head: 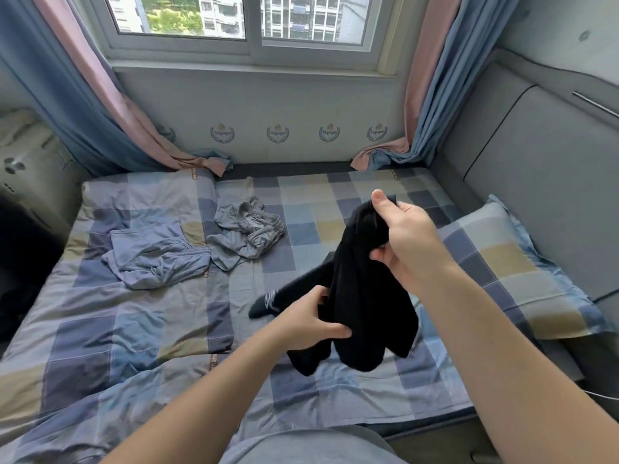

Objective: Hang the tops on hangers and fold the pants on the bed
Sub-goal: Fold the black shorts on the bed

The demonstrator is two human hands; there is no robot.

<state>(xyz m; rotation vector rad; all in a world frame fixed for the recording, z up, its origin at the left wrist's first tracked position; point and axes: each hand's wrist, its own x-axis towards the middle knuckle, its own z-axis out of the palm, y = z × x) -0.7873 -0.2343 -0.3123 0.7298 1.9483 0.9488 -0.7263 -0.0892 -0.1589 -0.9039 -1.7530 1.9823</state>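
My right hand (405, 239) pinches the black cloth (363, 296) at one o'clock, and my left hand (310, 318) grips it lower. I think I'm opening it up; next I should find its top edge.

Ahead of me a window (241, 18) lets in daylight, with flats and green trees outside. A left curtain (67, 95) and a right curtain (435, 95) hang blue and pink, ends bunched low. The pale wall (268, 102) below bears a row of crests (277, 133). The bed (140, 329) is checked blue, grey and tan; a matching pillow (522, 272) lies on my right, beside a grey padded headboard (536, 155).
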